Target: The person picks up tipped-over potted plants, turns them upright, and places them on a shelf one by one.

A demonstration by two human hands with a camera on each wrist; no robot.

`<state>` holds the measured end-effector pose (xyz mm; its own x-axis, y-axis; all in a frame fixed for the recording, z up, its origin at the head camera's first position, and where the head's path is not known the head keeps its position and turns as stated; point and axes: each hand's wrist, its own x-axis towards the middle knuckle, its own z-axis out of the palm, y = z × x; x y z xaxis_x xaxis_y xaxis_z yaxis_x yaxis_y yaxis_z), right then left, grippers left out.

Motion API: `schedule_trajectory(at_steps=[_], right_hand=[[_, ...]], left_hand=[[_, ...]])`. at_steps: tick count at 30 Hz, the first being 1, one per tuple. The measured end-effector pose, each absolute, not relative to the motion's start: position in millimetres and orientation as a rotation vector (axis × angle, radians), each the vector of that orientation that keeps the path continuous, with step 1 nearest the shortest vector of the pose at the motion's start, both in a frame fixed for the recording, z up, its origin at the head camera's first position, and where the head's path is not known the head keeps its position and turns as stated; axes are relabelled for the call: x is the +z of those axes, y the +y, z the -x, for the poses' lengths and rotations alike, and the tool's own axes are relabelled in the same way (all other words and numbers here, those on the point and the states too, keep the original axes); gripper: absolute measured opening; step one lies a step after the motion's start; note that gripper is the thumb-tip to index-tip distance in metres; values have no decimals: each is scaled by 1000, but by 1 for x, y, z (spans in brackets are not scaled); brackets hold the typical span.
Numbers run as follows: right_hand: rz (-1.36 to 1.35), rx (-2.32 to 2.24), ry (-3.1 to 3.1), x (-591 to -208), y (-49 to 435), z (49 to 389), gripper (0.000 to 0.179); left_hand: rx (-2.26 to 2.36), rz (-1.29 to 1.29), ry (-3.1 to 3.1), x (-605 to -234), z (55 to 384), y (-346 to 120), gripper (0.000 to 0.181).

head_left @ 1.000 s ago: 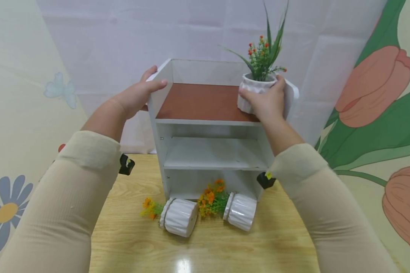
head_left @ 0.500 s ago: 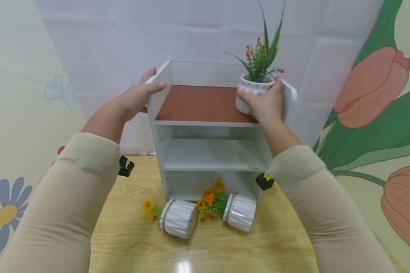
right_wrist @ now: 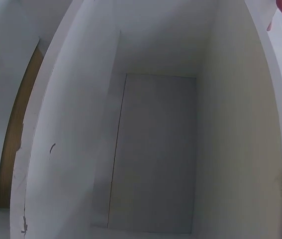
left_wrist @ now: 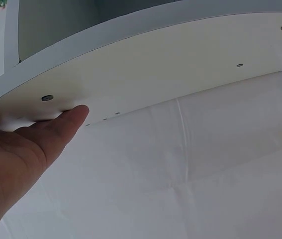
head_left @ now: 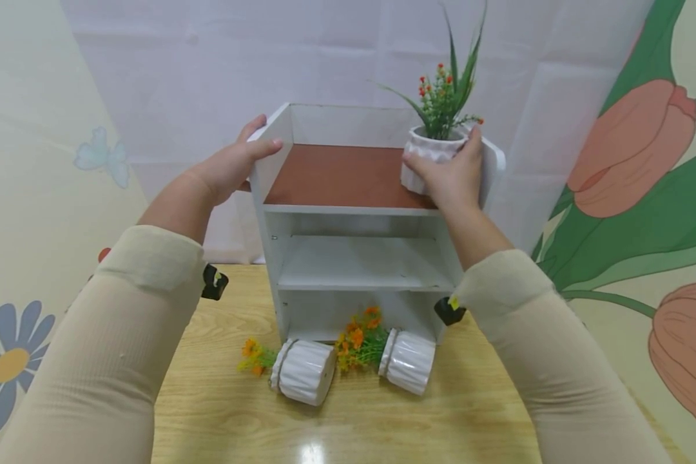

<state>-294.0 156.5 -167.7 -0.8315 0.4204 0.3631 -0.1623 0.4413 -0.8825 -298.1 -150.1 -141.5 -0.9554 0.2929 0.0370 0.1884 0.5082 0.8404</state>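
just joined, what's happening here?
A person is handling a potted plant at a white shelf unit. Their right hand grips the pot, upright at the right end of the brown top; whether its base bears fully on it, I can't tell. Their left hand holds the unit's left side panel. A second plant and a third plant lie tipped over on the wooden surface in front.

There are three potted plants [head_left: 306, 372] [head_left: 408, 362] [head_left: 434, 147], one shelf unit [head_left: 359, 261], two sleeves [head_left: 116, 322] [head_left: 551, 341] and one wood-grain surface [head_left: 255, 428].
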Motion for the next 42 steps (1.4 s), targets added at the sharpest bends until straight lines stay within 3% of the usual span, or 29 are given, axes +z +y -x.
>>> schedule_trajectory(at_steps=[23,42], right_hand=[[172,1451,-2256,-162,166,268,117],[-49,1456,-2323,-174,181,234,108]], left_hand=[[1443,-425,2638,-141,300,-151,76],[1433,-423,2640,-139,299,-149,75]])
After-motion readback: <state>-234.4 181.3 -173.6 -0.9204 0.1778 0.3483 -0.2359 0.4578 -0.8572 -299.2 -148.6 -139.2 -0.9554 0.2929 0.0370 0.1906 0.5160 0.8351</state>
